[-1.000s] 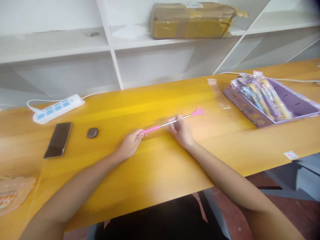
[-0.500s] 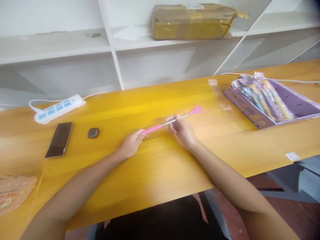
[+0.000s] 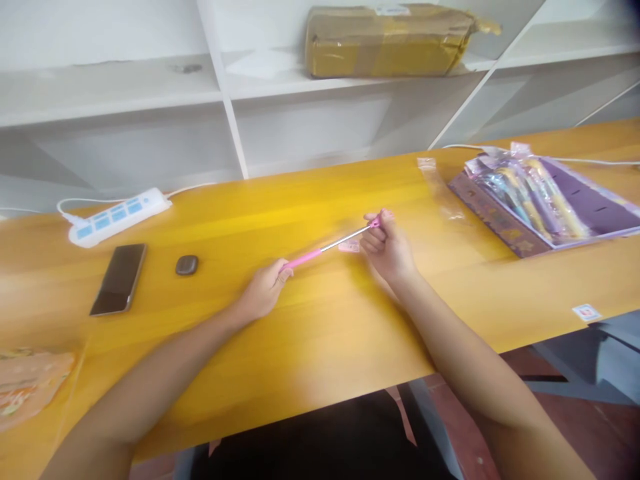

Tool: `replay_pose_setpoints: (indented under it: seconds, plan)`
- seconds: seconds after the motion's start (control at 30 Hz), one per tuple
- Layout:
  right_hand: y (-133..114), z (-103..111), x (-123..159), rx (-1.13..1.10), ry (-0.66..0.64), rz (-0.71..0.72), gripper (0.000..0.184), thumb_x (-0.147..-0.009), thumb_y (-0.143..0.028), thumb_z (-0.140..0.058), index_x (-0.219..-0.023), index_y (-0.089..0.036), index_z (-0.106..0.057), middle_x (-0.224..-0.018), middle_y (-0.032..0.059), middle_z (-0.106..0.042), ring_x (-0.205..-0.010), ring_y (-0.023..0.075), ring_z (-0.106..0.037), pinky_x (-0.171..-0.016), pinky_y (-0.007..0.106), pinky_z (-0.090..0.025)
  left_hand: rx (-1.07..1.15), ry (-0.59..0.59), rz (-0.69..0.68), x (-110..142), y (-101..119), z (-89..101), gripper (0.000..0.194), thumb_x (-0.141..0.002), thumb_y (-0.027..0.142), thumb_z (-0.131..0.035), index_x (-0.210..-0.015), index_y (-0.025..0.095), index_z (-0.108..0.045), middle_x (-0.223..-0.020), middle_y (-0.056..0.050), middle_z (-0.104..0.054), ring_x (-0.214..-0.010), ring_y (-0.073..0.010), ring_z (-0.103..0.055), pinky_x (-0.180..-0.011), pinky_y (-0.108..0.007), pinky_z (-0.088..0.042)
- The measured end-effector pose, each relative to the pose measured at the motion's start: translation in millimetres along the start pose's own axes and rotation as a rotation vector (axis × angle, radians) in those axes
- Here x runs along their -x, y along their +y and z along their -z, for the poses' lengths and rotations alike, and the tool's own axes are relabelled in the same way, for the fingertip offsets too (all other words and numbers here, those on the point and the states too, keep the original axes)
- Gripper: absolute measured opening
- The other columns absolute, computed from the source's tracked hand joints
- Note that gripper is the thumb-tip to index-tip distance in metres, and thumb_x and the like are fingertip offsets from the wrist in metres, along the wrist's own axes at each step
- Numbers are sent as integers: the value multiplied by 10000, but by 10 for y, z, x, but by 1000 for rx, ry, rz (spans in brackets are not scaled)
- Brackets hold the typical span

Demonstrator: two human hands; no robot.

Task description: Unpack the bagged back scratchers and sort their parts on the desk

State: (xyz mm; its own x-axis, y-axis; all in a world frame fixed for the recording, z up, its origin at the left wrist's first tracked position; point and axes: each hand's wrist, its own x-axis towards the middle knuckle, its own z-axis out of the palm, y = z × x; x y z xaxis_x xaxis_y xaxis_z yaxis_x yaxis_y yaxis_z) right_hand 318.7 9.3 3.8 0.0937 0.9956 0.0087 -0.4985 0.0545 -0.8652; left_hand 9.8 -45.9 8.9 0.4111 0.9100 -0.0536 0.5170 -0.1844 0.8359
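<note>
A back scratcher (image 3: 345, 239) with a pink grip and a thin silver rod stretches between my two hands above the table. My left hand (image 3: 265, 288) is closed around the end of its pink grip. At the other end, my right hand (image 3: 389, 252) is closed on the pink hand-shaped head, with fingers covering most of it. The rod slants upward to the right. Below it, close to my right hand, a small pink-and-white card (image 3: 349, 246) lies on the wooden table (image 3: 320, 347).
A purple box (image 3: 520, 237) with several wrapped items stands right, beside a clear plastic sleeve (image 3: 440, 187). On the left are a power strip (image 3: 120, 217), a phone (image 3: 119, 280), a small dark case (image 3: 187, 265) and an orange packet (image 3: 33, 383). A taped carton (image 3: 390, 47) sits on the shelf.
My right hand has slid right along the rod and now grips the pink head, which was uncovered before. The small card has come into view. My left hand keeps its hold.
</note>
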Motion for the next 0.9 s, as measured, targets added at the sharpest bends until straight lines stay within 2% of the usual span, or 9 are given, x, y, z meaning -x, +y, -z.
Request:
replay_pose_setpoints:
  seconds: [0.13, 0.23, 0.3, 0.5, 0.67, 0.9]
  plan:
    - [95, -31, 45, 40, 42, -13, 478, -879, -665, -824, -943, -205, -710, -602, -115, -91, -477, 83, -72, -370, 223, -227, -34, 15, -17, -2, -23, -9, 345, -1116, 487, -383, -962, 227, -550, -796, 21, -566, -715, -162, -512, -708, -312, -378]
    - [166, -90, 100, 69, 41, -34, 496, -884, -703, -802, -936, -218, -710, -608, -113, -88, -472, 83, -91, -427, 228, -396, -51, 6, -9, 8, -26, -16, 356, -1117, 494, -378, -957, 228, -553, -798, 17, -575, -722, -170, -523, -713, -321, -377]
    - [208, -152, 148, 77, 27, -50, 507, -877, -718, -800, -921, -221, -714, -606, -110, -97, -470, 81, -119, -471, 237, -451, -63, 0, -14, 14, -25, -20, 351, -1117, 488, -384, -963, 228, -562, -815, 11, -595, -740, -175, -535, -730, -325, -381]
    - [318, -338, 296, 33, -9, -91, 493, -883, -678, -818, -893, -194, -723, -627, -99, -113, -488, 69, -89, -392, 205, -198, -38, 5, -23, 10, -16, -27, 347, -1118, 477, -388, -939, 226, -548, -817, 10, -602, -734, -172, -535, -725, -321, -375]
    - [384, -433, 380, -19, 8, -108, 496, -858, -667, -851, -906, -188, -733, -629, -105, -118, -509, 66, -65, -413, 205, -165, -31, 16, -19, -1, -7, -24, 328, -1115, 448, -404, -916, 224, -537, -792, 14, -584, -713, -166, -515, -711, -316, -360]
    - [425, -498, 432, 20, 21, -113, 505, -901, -691, -796, -906, -194, -706, -631, -105, -123, -499, 68, -83, -427, 227, -170, -34, 11, -12, 6, -3, -18, 323, -1110, 439, -418, -916, 215, -550, -774, 24, -569, -693, -157, -502, -702, -307, -360]
